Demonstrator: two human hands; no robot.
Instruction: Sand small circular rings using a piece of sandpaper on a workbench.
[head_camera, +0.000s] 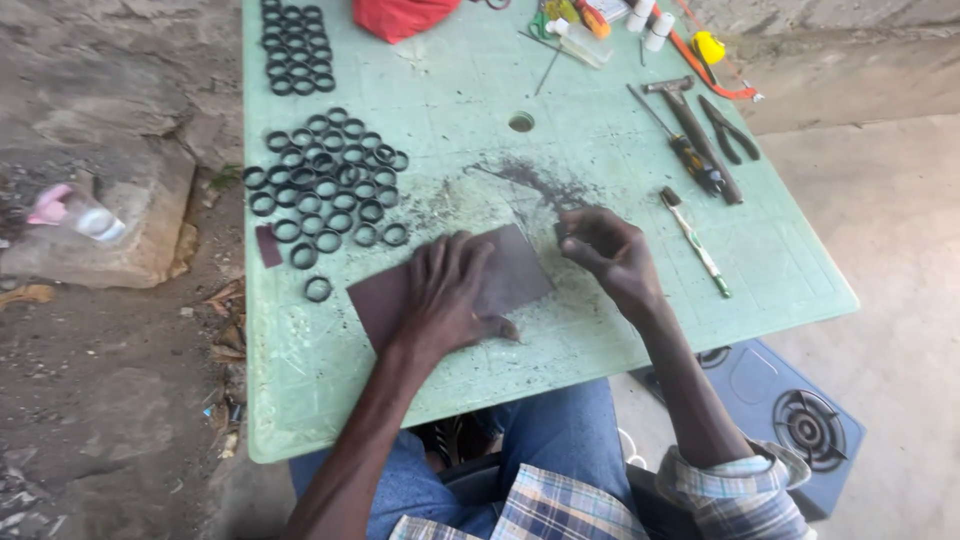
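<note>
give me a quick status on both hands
Left hand flat on brown sandpaper sheet. Right hand pinching small dark piece, unclear. Black rings piled left, apart.

We see a pale green plastic table (470, 380) with a small round hole (521, 122) in the upper middle of the frame and a smear of dark dust (535, 182) just below it. Towards the upper left lie clusters of black rings (325, 180), one stray ring (318, 289) lower down, and a dark brown sheet (515, 270) lies flat at the centre. At the upper right we see a hammer (690, 125), pliers (730, 130), a screwdriver (685, 150), a toothbrush (695, 240) and a red bag (400, 18) at the top edge.
</note>
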